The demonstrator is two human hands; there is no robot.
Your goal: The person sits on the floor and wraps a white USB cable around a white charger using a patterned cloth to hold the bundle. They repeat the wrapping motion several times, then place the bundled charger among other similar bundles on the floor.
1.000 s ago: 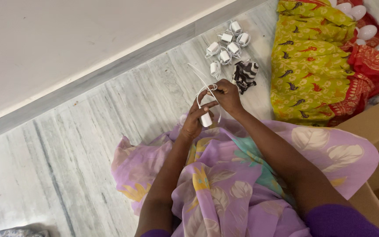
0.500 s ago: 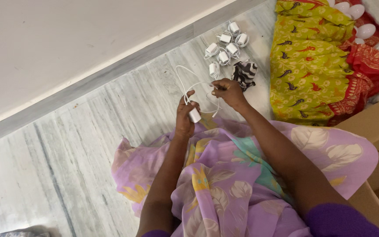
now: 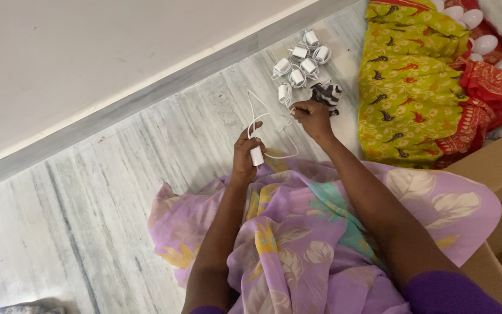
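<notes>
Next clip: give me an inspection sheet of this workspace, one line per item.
Surface: grey-veined marble floor.
Job's things: white adapter with its white cable.
Clutter: pile of coiled adapters; black-and-white cloth; white bulbs.
Hands: left hand grips the adapter; right hand pinches the cable.
Cables: one, looping loosely between the hands.
Surroundings: white wall; yellow-green and red fabric; cardboard box.
</notes>
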